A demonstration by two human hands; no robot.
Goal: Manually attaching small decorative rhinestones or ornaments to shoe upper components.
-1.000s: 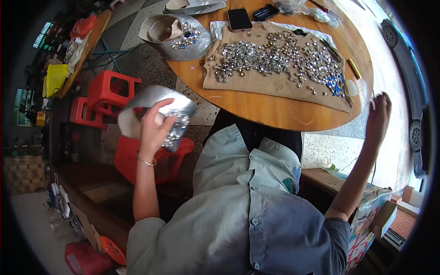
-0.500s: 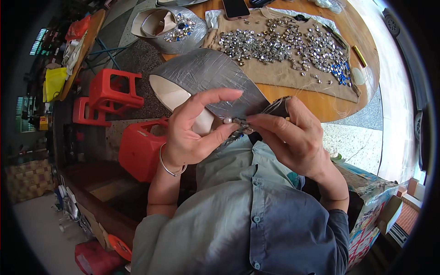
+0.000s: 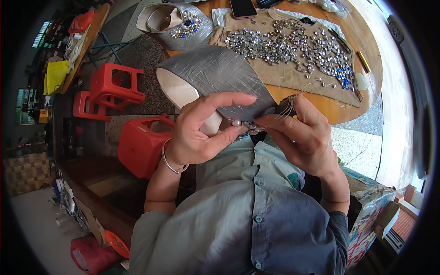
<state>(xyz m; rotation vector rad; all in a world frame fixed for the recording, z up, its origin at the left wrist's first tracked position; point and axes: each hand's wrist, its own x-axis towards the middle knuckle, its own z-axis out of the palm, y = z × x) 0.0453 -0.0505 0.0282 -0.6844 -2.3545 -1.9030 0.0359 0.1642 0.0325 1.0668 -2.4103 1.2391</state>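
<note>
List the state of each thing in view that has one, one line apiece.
Left hand: thumb at gem cluster
Right hand: fingers curled beside cluster
Held silver band: curved
Other band: coiled, gem-decorated
Brown cloth: spread out
Loose gems: scattered on cloth
Phone: screen dark

Craft workshop, open to the street.
Loose silver and blue gems [image 3: 268, 48] across round brown wooden table [image 3: 343, 116]; gem-studded silvery curved band [image 3: 224, 68]; red plastic stools [image 3: 98, 84]; dark car [image 3: 415, 78] outside.
</note>
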